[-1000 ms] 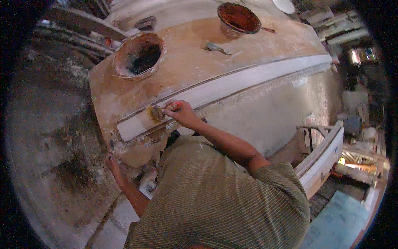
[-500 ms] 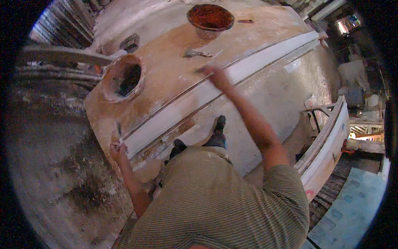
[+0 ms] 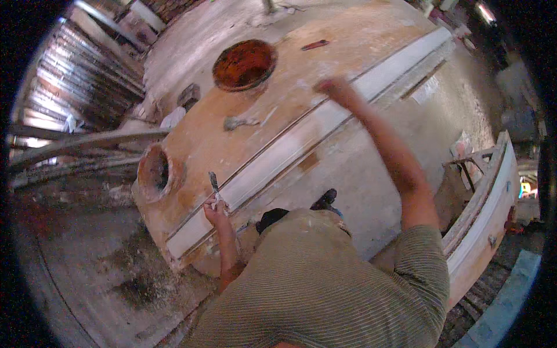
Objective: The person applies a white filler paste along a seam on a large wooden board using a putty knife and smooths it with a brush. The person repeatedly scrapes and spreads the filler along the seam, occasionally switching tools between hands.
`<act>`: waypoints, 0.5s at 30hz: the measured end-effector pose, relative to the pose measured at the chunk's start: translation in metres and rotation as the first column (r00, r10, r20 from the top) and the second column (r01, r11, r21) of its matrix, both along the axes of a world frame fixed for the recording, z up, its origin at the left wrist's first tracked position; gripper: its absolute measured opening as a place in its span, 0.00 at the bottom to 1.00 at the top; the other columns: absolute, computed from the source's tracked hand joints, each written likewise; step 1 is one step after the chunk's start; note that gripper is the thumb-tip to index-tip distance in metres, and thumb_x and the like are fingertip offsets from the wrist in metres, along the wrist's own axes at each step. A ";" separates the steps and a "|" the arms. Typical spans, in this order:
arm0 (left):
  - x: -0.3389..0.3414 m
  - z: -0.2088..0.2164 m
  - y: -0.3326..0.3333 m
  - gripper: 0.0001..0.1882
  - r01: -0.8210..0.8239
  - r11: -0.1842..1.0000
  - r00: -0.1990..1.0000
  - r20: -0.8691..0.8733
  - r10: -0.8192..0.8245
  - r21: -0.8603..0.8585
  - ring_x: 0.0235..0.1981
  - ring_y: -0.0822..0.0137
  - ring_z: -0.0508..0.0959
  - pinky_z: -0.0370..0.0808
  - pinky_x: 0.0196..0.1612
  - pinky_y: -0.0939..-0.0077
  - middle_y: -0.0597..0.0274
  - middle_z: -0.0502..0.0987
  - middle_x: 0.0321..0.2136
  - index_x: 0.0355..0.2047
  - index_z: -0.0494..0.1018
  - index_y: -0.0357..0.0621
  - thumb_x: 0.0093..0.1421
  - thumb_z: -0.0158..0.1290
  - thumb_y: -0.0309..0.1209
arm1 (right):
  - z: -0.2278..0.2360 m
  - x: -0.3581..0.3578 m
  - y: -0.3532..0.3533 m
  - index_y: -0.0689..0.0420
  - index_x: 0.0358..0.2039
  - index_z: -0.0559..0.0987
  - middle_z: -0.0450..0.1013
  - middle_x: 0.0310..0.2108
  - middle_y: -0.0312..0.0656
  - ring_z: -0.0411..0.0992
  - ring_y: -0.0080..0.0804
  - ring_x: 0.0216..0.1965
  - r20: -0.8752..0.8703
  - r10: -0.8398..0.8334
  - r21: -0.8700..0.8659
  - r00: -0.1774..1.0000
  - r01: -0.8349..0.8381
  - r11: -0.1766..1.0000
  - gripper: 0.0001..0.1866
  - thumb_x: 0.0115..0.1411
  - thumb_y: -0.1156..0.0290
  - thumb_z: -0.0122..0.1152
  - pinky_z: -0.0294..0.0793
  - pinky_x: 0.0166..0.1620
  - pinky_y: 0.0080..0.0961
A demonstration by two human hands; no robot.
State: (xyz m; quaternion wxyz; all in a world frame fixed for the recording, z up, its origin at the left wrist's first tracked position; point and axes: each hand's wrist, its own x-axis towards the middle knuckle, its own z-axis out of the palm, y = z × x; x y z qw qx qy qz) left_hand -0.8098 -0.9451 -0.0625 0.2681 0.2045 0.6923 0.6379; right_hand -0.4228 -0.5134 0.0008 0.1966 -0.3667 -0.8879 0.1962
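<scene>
My left hand (image 3: 215, 210) is closed round the whitish handle of a putty knife (image 3: 213, 181), whose dark blade points away from me. It hovers beside the near part of a long white moulded strip (image 3: 278, 159), which lies slantwise across a brown, dust-streaked board (image 3: 197, 139). Farther along, my right hand (image 3: 335, 88) is over the strip's far edge, smeared by motion. Whether it holds anything, or touches the strip, I cannot make out. A worn brush (image 3: 241, 122) lies on the board between my hands, beyond the strip.
On the board stand a basin (image 3: 245, 65) with a rust-red inside and a pale round pot (image 3: 155, 173) at the left. A reddish-handled tool (image 3: 315, 45) lies near the basin. A second white-edged moulded piece (image 3: 481, 214) stands at my right. My shoes (image 3: 325, 199) are below the strip.
The view has shifted and turned, so the strip and basins sit differently. My left hand, still holding the putty knife, is closer along the strip's edge; my right hand remains at the strip, blurred.
</scene>
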 end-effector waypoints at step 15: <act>0.184 -0.083 0.239 0.16 -0.047 0.986 0.907 -0.406 0.109 0.159 0.38 0.68 0.69 0.69 0.40 0.73 0.59 0.68 0.41 0.43 0.66 0.42 0.53 0.51 0.20 | 0.017 0.179 0.113 0.52 0.31 0.83 0.77 0.27 0.48 0.76 0.48 0.34 0.126 -0.205 0.210 0.970 0.176 0.962 0.08 0.56 0.69 0.56 0.74 0.38 0.43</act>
